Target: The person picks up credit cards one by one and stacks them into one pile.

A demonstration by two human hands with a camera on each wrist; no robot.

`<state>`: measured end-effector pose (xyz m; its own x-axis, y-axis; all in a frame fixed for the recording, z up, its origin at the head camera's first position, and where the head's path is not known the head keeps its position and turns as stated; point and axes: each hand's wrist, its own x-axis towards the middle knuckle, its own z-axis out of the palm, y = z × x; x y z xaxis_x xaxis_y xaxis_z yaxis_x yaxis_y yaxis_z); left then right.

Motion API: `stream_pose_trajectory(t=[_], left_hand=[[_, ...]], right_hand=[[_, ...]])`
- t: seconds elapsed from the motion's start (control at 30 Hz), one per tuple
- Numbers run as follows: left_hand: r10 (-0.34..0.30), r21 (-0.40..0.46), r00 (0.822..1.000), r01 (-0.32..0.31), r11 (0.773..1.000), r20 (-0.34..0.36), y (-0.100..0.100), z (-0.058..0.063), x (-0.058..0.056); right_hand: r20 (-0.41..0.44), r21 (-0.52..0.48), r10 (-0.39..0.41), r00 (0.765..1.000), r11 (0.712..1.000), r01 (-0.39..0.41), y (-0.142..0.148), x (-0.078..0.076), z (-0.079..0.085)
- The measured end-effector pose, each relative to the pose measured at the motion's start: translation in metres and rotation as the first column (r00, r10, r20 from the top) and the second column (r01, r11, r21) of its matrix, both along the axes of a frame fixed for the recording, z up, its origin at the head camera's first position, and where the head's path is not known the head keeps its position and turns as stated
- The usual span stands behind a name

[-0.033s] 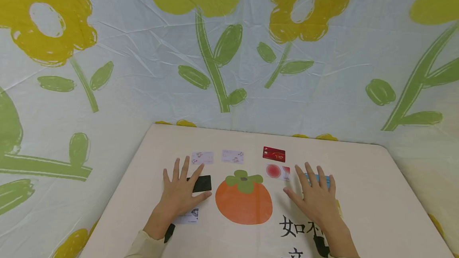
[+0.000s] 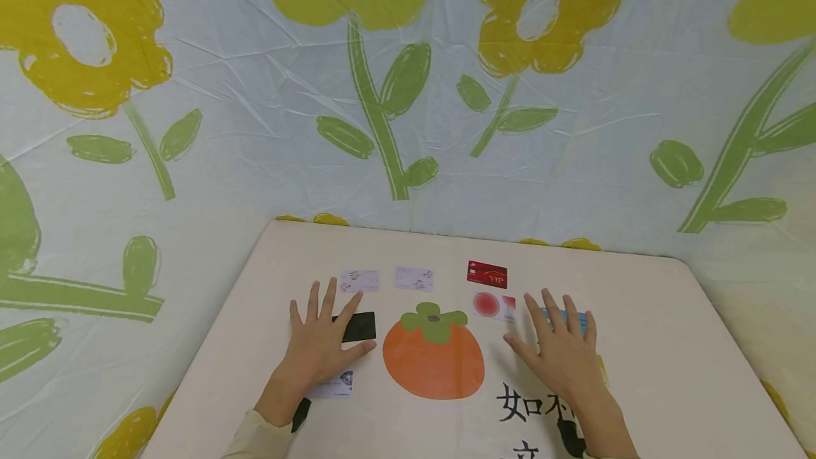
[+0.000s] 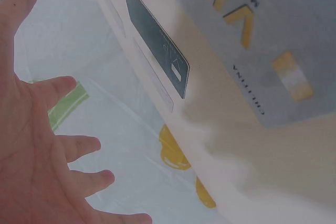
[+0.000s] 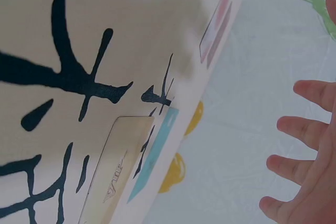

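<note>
My left hand (image 2: 324, 342) hovers over the table's left side, palm down with fingers spread. It holds nothing and partly covers a black card (image 2: 360, 327); a grey card (image 2: 336, 386) lies beside its wrist. In the left wrist view that grey card (image 3: 294, 51) shows gold VIP lettering. On the other side, my right hand (image 2: 564, 356) is likewise spread and holds nothing. Beneath its fingers a blue card (image 2: 583, 322) is partly hidden. A yellow card (image 2: 603, 370) peeks out past the hand's outer edge; the right wrist view shows more of this yellow card (image 4: 118, 166).
Two pale patterned cards, left (image 2: 360, 281) and right (image 2: 414, 279), lie toward the back. A red VIP card (image 2: 487, 275) lies behind a white card with a red circle (image 2: 487, 304). The tablecloth (image 2: 440, 423) bears a printed persimmon and black characters. A flowered cloth (image 2: 255, 161) hangs behind.
</note>
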<state>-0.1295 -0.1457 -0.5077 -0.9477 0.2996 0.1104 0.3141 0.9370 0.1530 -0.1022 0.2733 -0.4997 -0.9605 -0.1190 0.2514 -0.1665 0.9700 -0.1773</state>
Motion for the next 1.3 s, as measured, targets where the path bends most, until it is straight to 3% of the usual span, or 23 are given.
stream_pose_trajectory(t=[0.83, 1.3], left_hand=[[0.008, 0.005, 0.999, -0.008, 1.0, 0.032, -0.008, 0.005, 0.004], [0.046, 0.042, 0.999, -0.046, 0.998, 0.009, -0.035, 0.0, 0.014]], right_hand=[[0.01, -0.014, 0.033, 0.999, 0.999, -0.032, -0.011, 0.002, 0.006], [0.064, -0.022, 0.077, 0.995, 0.997, -0.075, -0.041, -0.005, 0.009]])
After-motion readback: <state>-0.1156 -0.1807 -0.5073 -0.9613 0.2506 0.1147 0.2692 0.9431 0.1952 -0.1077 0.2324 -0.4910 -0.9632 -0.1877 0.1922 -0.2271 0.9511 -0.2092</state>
